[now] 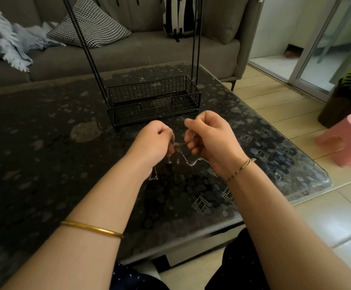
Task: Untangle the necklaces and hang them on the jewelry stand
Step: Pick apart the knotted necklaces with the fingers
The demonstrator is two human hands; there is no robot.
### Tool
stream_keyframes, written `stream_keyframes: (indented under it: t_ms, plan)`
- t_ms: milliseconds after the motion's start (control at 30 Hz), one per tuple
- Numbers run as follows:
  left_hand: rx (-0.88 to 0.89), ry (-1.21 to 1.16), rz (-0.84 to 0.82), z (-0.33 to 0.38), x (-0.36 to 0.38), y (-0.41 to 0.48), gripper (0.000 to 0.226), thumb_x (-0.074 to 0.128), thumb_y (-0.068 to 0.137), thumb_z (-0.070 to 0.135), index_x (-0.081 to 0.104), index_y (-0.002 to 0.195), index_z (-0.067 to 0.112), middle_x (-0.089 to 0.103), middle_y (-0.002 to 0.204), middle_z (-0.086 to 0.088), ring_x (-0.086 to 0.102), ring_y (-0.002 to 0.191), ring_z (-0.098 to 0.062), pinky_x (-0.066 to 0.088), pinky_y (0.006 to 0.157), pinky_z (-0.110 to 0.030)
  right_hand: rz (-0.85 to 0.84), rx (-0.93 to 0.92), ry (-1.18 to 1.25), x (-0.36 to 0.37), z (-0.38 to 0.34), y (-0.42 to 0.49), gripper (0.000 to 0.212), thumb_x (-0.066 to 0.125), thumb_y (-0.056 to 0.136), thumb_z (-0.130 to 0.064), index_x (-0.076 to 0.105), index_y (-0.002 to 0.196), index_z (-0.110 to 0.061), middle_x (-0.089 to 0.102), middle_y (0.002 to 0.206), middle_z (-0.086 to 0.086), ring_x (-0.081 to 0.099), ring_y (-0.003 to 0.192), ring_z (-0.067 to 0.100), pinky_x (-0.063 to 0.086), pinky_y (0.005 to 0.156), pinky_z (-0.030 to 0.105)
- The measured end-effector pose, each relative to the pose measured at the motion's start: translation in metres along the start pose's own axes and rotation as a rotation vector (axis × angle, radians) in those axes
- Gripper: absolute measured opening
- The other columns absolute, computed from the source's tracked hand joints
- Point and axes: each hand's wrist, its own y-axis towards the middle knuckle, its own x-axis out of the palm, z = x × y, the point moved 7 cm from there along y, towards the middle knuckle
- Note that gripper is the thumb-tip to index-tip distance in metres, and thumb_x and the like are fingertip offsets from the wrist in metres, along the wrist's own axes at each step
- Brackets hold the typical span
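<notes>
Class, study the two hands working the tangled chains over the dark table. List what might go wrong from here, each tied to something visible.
1. The left hand and right hand pinch the thin chains close together; pulling apart could tighten the knot or snap a link.
2. One strand hangs near the cord bracelet and might snag it.
3. A dropped chain would likely be hard to spot on the dark, pebble-patterned table.

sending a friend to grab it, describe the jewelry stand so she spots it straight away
Find the dark pebble-patterned glass table in front of the grey sofa. The jewelry stand sits at its middle. It is the only black wire piece: a low rectangular basket with thin rods rising from it.
</notes>
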Motion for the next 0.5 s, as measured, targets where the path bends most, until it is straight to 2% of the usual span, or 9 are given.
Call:
stream_keyframes:
  t_ms: [100,167,233,367,500]
  plan:
    - [0.014,-0.007,0.021,0.0,-0.001,0.001,0.017,0.045,0.101,0.02,0.06,0.094,0.017,0.056,0.07,0.002,0.052,0.061,-0.007,0.036,0.041,-0.011,-0.003,0.0,-0.067,0.0,0.001,0.001,0.019,0.059,0.09,-0.01,0.044,0.078,-0.012,0.054,0.054,0.002,0.046,0.043,0.01,0.036,0.041,0.022]
    - [0.02,-0.02,0.032,0.0,-0.002,0.001,0.015,0.047,0.1,0.019,0.061,0.095,0.016,0.055,0.071,0.002,0.052,0.062,-0.007,0.033,0.036,-0.007,-0.029,0.027,-0.164,0.002,0.004,0.001,0.009,0.06,0.088,-0.007,0.052,0.086,-0.009,0.054,0.058,0.002,0.046,0.043,0.008,0.037,0.041,0.02]
    - [0.026,-0.042,0.045,0.001,-0.003,0.001,0.015,0.048,0.099,0.017,0.062,0.095,0.015,0.055,0.07,0.001,0.052,0.062,-0.008,0.033,0.035,-0.006,-0.071,0.048,-0.275,0.005,0.006,0.001,0.004,0.059,0.086,-0.006,0.06,0.089,-0.008,0.055,0.062,0.001,0.048,0.048,0.007,0.039,0.043,0.018]
    - [0.036,-0.049,0.074,0.0,-0.005,0.002,0.016,0.048,0.099,0.017,0.063,0.094,0.015,0.054,0.065,0.001,0.051,0.056,-0.008,0.034,0.036,-0.008,-0.119,0.089,-0.328,0.007,0.01,-0.001,0.012,0.06,0.084,-0.008,0.069,0.089,-0.001,0.054,0.064,0.003,0.045,0.053,0.009,0.038,0.048,0.02]
    - [0.021,-0.085,0.111,0.001,-0.009,0.004,0.017,0.047,0.099,0.018,0.063,0.097,0.012,0.052,0.063,0.001,0.045,0.048,-0.008,0.035,0.037,-0.012,-0.154,0.039,-0.383,0.011,0.008,-0.002,0.007,0.067,0.083,-0.012,0.071,0.08,-0.008,0.057,0.067,0.002,0.046,0.053,0.005,0.039,0.05,0.019]
